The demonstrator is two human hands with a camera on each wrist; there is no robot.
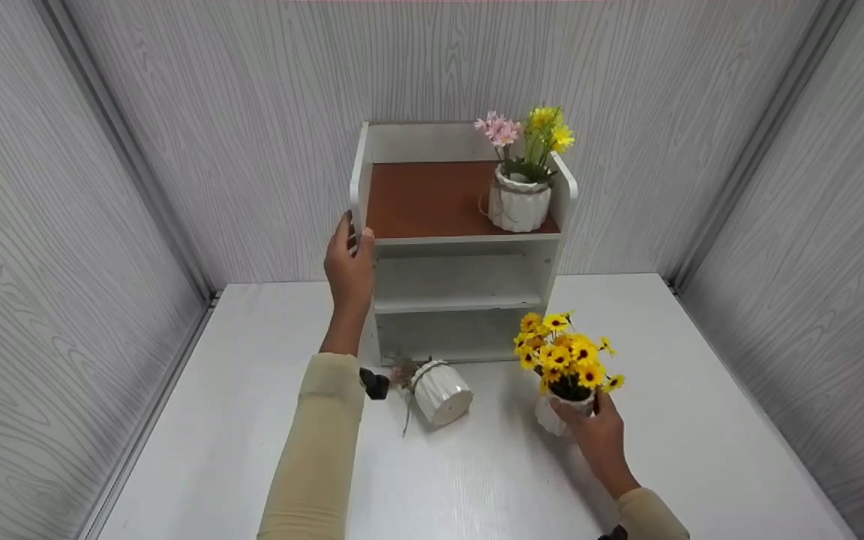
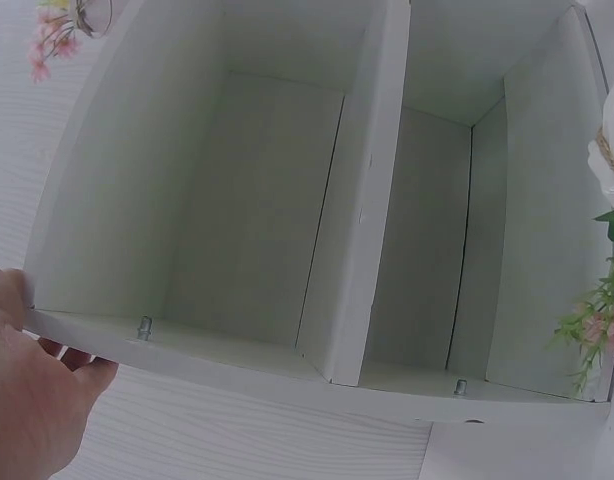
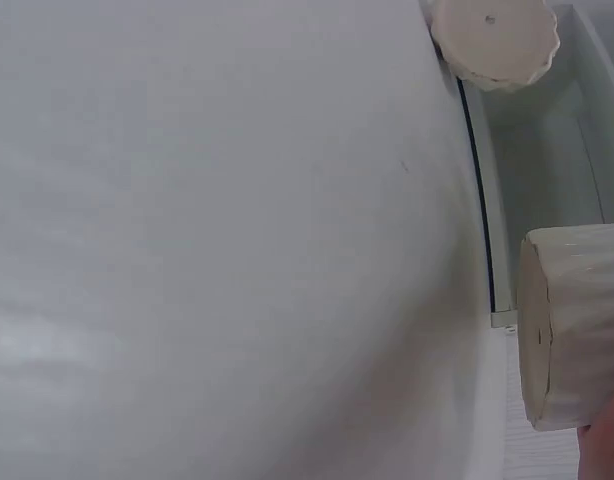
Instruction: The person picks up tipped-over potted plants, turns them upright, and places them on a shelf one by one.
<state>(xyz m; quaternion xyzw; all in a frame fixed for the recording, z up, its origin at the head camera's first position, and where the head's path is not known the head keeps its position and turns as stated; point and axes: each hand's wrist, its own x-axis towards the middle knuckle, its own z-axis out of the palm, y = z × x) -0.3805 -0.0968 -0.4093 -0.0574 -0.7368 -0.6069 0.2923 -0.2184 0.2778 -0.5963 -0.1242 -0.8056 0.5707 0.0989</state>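
My left hand (image 1: 349,262) grips the left side panel of a small white shelf (image 1: 464,304) with a brown top board; in the left wrist view its fingers (image 2: 75,362) wrap the panel's edge. My right hand (image 1: 598,433) holds a white ribbed flowerpot (image 1: 550,417) of yellow flowers (image 1: 563,356), in front of the shelf's right side. The right wrist view shows that pot (image 3: 585,320) tilted above the table, underside visible. A second white pot (image 1: 443,394) lies on its side on the table, its flowers toward the shelf.
On the shelf's top board, at the right, stands another white pot (image 1: 520,201) with pink and yellow flowers. The white table (image 1: 252,420) is bounded by wood-grain panels (image 1: 252,135) at the back and both sides. Two lower compartments of the shelf face forward.
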